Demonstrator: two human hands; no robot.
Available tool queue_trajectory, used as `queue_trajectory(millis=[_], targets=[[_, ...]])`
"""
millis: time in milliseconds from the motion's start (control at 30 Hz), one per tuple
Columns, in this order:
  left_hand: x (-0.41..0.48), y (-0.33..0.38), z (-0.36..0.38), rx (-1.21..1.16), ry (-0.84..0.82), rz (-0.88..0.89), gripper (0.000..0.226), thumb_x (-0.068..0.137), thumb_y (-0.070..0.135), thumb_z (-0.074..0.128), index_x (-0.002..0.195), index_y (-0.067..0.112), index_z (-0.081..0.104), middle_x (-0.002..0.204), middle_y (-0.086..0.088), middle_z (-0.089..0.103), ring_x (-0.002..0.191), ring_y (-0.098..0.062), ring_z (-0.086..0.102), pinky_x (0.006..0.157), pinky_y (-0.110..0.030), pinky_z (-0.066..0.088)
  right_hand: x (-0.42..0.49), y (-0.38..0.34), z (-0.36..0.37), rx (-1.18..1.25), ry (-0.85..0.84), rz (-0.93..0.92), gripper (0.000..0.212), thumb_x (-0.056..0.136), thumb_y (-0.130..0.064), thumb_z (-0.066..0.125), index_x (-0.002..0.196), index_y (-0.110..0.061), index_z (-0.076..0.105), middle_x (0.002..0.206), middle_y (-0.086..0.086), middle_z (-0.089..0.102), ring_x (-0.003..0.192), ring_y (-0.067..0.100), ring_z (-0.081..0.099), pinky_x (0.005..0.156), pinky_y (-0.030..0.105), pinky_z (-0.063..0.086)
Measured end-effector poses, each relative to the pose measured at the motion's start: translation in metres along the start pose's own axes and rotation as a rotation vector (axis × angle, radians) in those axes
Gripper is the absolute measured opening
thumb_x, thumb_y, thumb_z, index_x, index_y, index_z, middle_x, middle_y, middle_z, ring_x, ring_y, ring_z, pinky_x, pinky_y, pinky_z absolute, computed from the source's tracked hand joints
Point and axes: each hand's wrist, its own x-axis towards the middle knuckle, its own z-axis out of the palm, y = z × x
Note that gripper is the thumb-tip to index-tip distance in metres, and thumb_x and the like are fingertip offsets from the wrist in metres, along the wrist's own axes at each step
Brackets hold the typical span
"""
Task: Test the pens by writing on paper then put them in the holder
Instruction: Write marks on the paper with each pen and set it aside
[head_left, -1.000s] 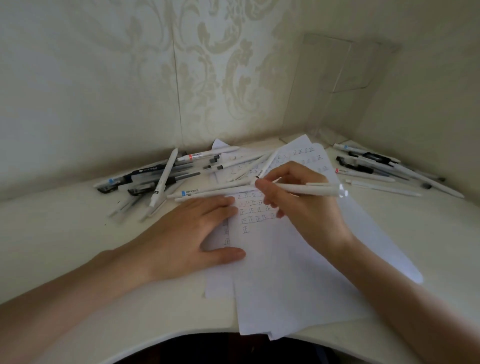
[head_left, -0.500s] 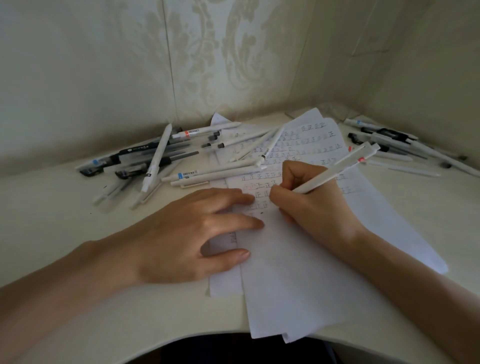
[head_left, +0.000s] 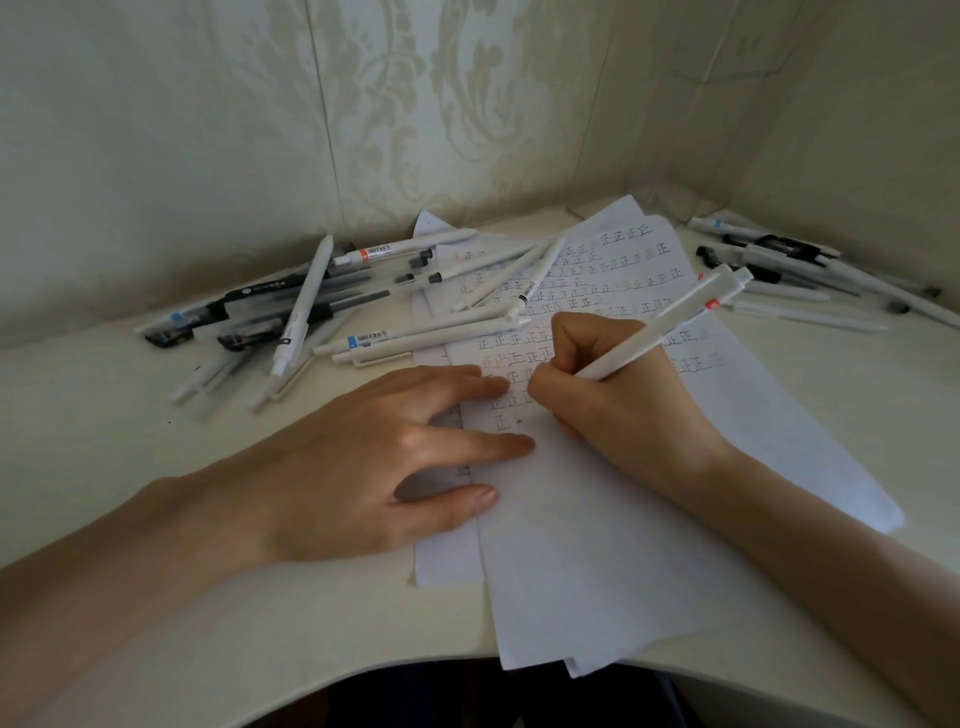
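Right hand (head_left: 618, 400) grips white plastic pen (head_left: 670, 325) over white paper sheet (head_left: 597, 561); flat-fingered left hand (head_left: 363, 467) pins it; a slip could smear ink.

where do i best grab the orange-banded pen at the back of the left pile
Pinch the orange-banded pen across its bare white barrel, right of the band, coming from above: it lies on top of the pile, and a slanted pen crosses near its left end.

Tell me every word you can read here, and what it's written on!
"正", handwritten over and over in rows on the paper.
Blue sticker on a white pen: too small to read.
White print on the black pen: blurred, unreadable.
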Motion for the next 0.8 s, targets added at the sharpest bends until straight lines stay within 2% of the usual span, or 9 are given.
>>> queue_trajectory(millis=[267, 433, 600, 733, 800], targets=[[-0.0006, -0.0003, 0.0002, 0.017, 0.017, 0.013, 0.043, 0.091, 0.054, 0.038, 0.128, 0.037, 0.053, 0.143, 0.0, 0.041, 0.134, -0.015, 0.034, 0.102, -0.043, 0.039, -0.0005, -0.0004, -0.0013, 0.006, 0.0, 0.007, 0.032, 0.075, 0.0, 0.057, 0.057, -0.011, 0.033, 0.05, 0.003, 0.032, 0.047, 0.008, 0.029, 0.042, 0.021, 0.024], [-0.0012, -0.0006, 0.0, 0.015, 0.007, 0.012, 0.043, 0.092, 0.054, 0.037, 0.129, 0.039, 0.051, 0.143, 0.0, 0.04, 0.134, -0.015, 0.033, 0.102, -0.043, 0.04, -0.0009, -0.0004, -0.0001, 0.014, -0.006, 0.005, 0.029, 0.076, 0.0, 0.058, 0.058, -0.003, 0.035, 0.046, 0.007, 0.042, 0.041, 0.005, 0.035, 0.041, 0.018, 0.029], [0.0, 0.0, 0.0004, 0.01, 0.016, 0.01, 0.042, 0.091, 0.053, 0.039, 0.128, 0.038, 0.053, 0.142, -0.001, 0.042, 0.133, -0.015, 0.034, 0.101, -0.043, 0.04, -0.0013, -0.0009, -0.0006, 0.019, -0.037, 0.009, 0.031, 0.075, 0.0, 0.059, 0.056, -0.006, 0.035, 0.044, 0.004, 0.042, 0.043, 0.007, 0.035, 0.041, 0.021, 0.028], [-0.0003, 0.0001, 0.0003, 0.006, 0.015, 0.016, 0.042, 0.091, 0.054, 0.039, 0.128, 0.038, 0.053, 0.143, 0.0, 0.041, 0.134, -0.014, 0.034, 0.102, -0.042, 0.04, -0.0009, 0.0004, -0.0001, -0.012, 0.001, -0.021, 0.04, 0.075, 0.003, 0.057, 0.055, -0.016, 0.028, 0.048, -0.008, 0.027, 0.048, 0.005, 0.025, 0.043, 0.015, 0.021], [-0.0004, -0.0004, 0.0001, 0.007, 0.016, 0.015, 0.043, 0.091, 0.054, 0.038, 0.128, 0.038, 0.053, 0.143, 0.001, 0.041, 0.134, -0.014, 0.034, 0.102, -0.042, 0.039, -0.0011, 0.0017, -0.0011, -0.003, 0.018, -0.008, 0.039, 0.076, 0.001, 0.058, 0.056, -0.016, 0.029, 0.048, -0.008, 0.027, 0.048, 0.005, 0.025, 0.044, 0.016, 0.023]])
